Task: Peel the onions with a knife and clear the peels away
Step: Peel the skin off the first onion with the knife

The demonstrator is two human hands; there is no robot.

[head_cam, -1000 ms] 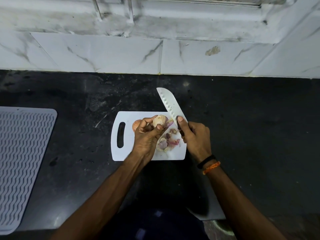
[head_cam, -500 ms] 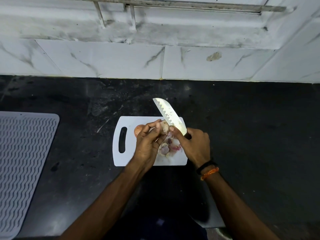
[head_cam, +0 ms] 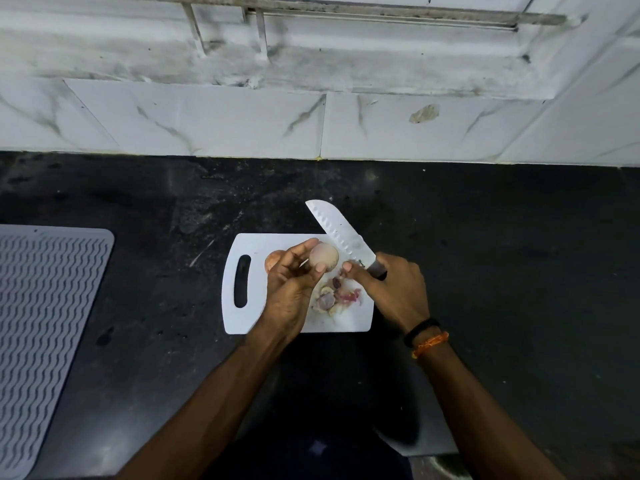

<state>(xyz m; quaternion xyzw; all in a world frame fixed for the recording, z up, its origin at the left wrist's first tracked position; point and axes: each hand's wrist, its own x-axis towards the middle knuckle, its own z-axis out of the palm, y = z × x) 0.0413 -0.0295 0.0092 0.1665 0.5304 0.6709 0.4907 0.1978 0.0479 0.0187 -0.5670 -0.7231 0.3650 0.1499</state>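
Observation:
My left hand (head_cam: 294,282) holds a pale, mostly peeled onion (head_cam: 323,257) between thumb and fingers above the white cutting board (head_cam: 256,317). My right hand (head_cam: 391,289) grips the handle of a broad knife (head_cam: 337,230); the blade points up and to the left, just right of the onion, and its thumb pinches a scrap of peel against the blade's heel. A pile of purple and pale peels (head_cam: 337,296) lies on the board between my hands. A second, brown-skinned onion (head_cam: 272,262) sits on the board, partly hidden behind my left hand.
The board lies on a dark stone counter (head_cam: 485,254). A grey ribbed mat (head_cam: 45,323) covers the counter at the far left. A white marbled tile wall (head_cam: 311,123) runs along the back.
The onion has been turned in my left hand and shows a smooth peeled side. The knife has drawn away from it to the right, its thumb holding a scrap of peel.

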